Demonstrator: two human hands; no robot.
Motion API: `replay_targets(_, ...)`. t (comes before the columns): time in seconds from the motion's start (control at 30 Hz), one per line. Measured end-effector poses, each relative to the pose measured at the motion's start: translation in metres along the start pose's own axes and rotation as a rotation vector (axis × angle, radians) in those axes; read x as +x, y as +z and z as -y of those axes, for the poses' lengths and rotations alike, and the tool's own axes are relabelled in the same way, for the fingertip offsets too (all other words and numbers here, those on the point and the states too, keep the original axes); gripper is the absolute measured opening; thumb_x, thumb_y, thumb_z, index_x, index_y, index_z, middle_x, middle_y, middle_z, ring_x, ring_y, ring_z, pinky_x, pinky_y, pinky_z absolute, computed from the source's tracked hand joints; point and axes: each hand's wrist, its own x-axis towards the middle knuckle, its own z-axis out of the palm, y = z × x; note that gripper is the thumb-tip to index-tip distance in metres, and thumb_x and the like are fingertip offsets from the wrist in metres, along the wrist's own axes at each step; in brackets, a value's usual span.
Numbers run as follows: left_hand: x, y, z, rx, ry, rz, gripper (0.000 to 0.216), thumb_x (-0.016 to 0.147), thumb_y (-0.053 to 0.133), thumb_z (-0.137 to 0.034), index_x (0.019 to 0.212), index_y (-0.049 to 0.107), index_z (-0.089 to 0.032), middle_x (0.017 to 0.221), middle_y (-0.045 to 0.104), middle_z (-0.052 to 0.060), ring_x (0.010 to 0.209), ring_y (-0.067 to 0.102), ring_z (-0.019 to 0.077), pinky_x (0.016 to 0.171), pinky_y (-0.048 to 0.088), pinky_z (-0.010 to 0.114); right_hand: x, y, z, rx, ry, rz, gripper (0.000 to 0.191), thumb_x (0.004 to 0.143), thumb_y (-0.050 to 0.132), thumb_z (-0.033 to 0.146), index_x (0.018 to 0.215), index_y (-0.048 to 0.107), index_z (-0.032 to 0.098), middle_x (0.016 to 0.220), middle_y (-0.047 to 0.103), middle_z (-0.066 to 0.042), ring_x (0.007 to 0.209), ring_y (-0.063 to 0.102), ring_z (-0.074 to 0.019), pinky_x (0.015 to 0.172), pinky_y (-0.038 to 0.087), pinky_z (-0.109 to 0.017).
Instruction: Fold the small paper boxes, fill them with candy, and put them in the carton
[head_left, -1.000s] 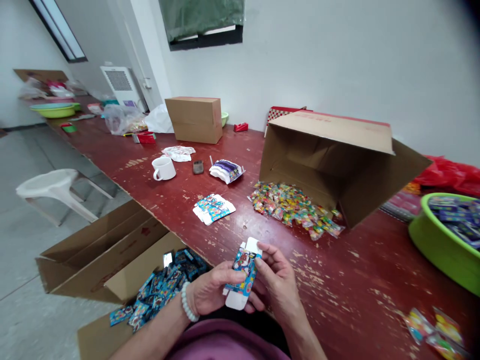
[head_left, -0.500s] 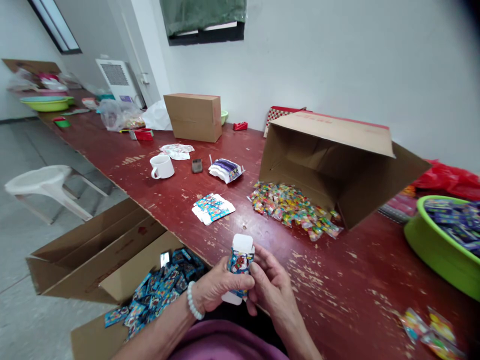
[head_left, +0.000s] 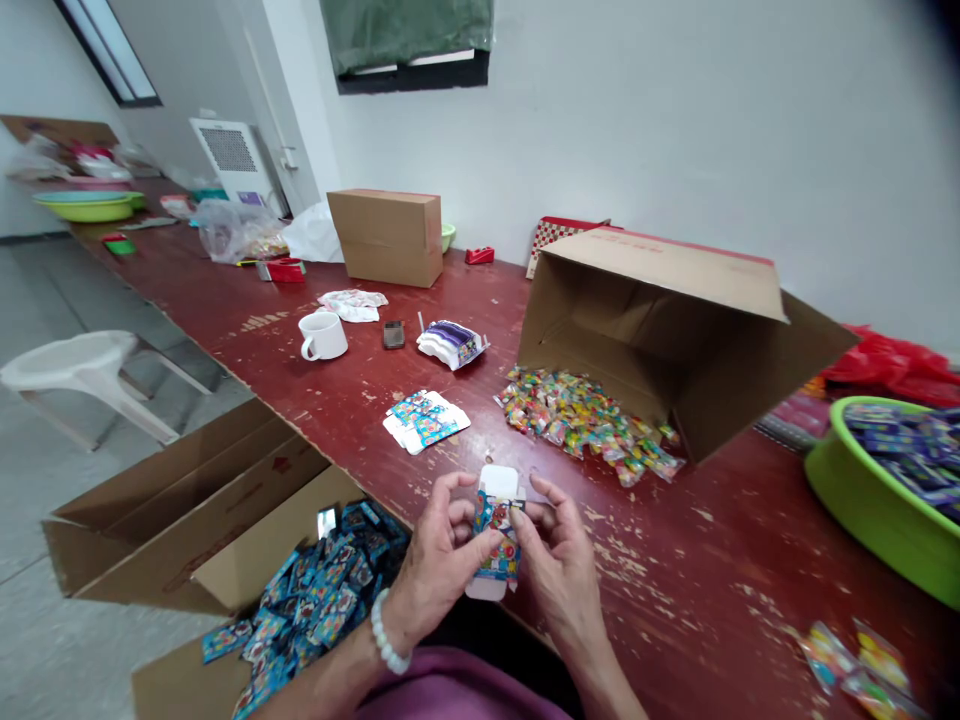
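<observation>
Fingertips (head_left: 519, 522) of both hands pinch a small blue-and-white printed card box (head_left: 496, 540). It's held upright over the near edge of the dark red wooden table (head_left: 675, 570), w/ its white top flap open. L hand (head_left: 439, 565) grips one side, R hand (head_left: 561, 565) the other. Looks like the box-shaping step. Next bit calls for a soft squeeze & a neat flap tuck, no creases.

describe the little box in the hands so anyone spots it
Find the red table. At its near edge, left hand and right hand hold a colourful box upright. Unlike the flat boxes beyond, its white top flap stands open.
</observation>
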Motion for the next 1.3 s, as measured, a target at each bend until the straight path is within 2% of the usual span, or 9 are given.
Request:
replay_targets(0.17, -0.003, 0.002, 0.001, 0.017, 0.042, -0.006, 0.048, 0.082, 0.067, -0.030, 0.125, 0.048, -0.025, 0.102, 0.069, 0.003, 0.085, 0.066, 0.0170, 0.073, 0.053, 0.026, 0.000, 0.002, -0.011, 0.060, -0.046, 0.062, 0.035, 0.082, 0.071, 0.042, 0.110, 0.063, 0.023, 0.099, 0.071, -0.006, 0.086, 0.066, -0.0203, 0.077, 0.053, -0.030)
replay_targets(0.43, 0.006, -0.003, -0.007, 0.039, -0.016, 0.054, 0.021, 0.085, 0.064, -0.037, 0.090, 0.063, -0.017, 0.078, 0.064, 0.000, 0.070, 0.056, 0.0121, 0.064, 0.045, 0.021, 0.007, -0.012, 0.001, 0.073, 0.115, 0.198, 0.027, 0.079, 0.075, 0.043, 0.080, 0.071, 0.016, 0.078, 0.069, -0.003, 0.072, 0.061, -0.0162, 0.070, 0.049, -0.026)
replay_targets(0.6, 0.006, -0.002, -0.009, 0.167, 0.026, 0.013, 0.021, 0.086, 0.062, -0.037, 0.084, 0.065, -0.016, 0.081, 0.064, 0.001, 0.075, 0.056, 0.0136, 0.065, 0.044, 0.021, 0.014, -0.013, 0.012, 0.099, 0.098, 0.157, 0.044, 0.067, 0.086, 0.036, 0.105, 0.069, 0.021, 0.079, 0.069, 0.000, 0.071, 0.062, -0.0154, 0.069, 0.049, -0.025)
replay_targets(0.73, 0.007, -0.001, -0.009, -0.024, -0.006, 0.002, 0.026, 0.081, 0.070, -0.036, 0.095, 0.055, -0.020, 0.075, 0.062, -0.003, 0.069, 0.057, 0.0116, 0.063, 0.044, 0.020, 0.014, -0.015, 0.014, -0.059, 0.013, 0.264, 0.021, 0.075, 0.079, 0.036, 0.083, 0.072, 0.018, 0.076, 0.068, -0.002, 0.070, 0.060, -0.0153, 0.066, 0.047, -0.024)
replay_targets(0.83, 0.006, 0.000, -0.008, -0.229, -0.097, 0.005, 0.044, 0.078, 0.074, -0.038, 0.108, 0.044, -0.024, 0.075, 0.060, -0.006, 0.064, 0.058, 0.0097, 0.060, 0.045, 0.019, 0.013, -0.016, 0.009, -0.110, -0.089, 0.221, 0.017, 0.078, 0.076, 0.034, 0.075, 0.071, 0.018, 0.073, 0.067, -0.001, 0.069, 0.059, -0.0152, 0.065, 0.046, -0.024)
replay_targets(0.97, 0.004, 0.002, -0.004, -0.364, -0.395, 0.215, 0.051, 0.086, 0.050, -0.064, 0.114, 0.049, -0.021, 0.075, 0.063, 0.000, 0.051, 0.062, 0.0142, 0.047, 0.047, 0.023, 0.009, -0.016, 0.003, -0.216, -0.168, 0.216, 0.016, 0.085, 0.068, 0.035, 0.082, 0.071, 0.019, 0.076, 0.065, -0.002, 0.068, 0.059, -0.0155, 0.063, 0.046, -0.025)
replay_targets(1.03, 0.004, 0.003, -0.001, -0.348, -0.462, 0.201, 0.059, 0.086, 0.043, -0.069, 0.118, 0.051, -0.019, 0.068, 0.063, 0.001, 0.043, 0.060, 0.0154, 0.040, 0.045, 0.024, 0.008, -0.017, 0.004, -0.315, -0.215, 0.293, 0.019, 0.090, 0.063, 0.036, 0.088, 0.072, 0.020, 0.081, 0.065, -0.003, 0.069, 0.060, -0.0158, 0.065, 0.047, -0.026)
replay_targets(1.13, 0.005, 0.005, 0.001, -0.315, -0.432, 0.106, 0.060, 0.087, 0.045, -0.066, 0.124, 0.052, -0.019, 0.067, 0.064, 0.002, 0.043, 0.058, 0.0142, 0.039, 0.045, 0.022, 0.008, -0.018, 0.008, -0.369, -0.223, 0.347, 0.023, 0.093, 0.059, 0.038, 0.085, 0.071, 0.019, 0.082, 0.066, -0.004, 0.075, 0.062, -0.0172, 0.071, 0.048, -0.028)
replay_targets(1.3, 0.006, 0.008, 0.001, -0.206, -0.349, 0.181, 0.066, 0.090, 0.037, -0.066, 0.127, 0.056, -0.015, 0.068, 0.066, 0.005, 0.043, 0.057, 0.0130, 0.040, 0.045, 0.021, 0.013, -0.016, 0.014, -0.282, -0.050, 0.330, 0.022, 0.083, 0.072, 0.038, 0.086, 0.070, 0.017, 0.076, 0.069, -0.004, 0.060, 0.061, -0.0146, 0.057, 0.049, -0.025)
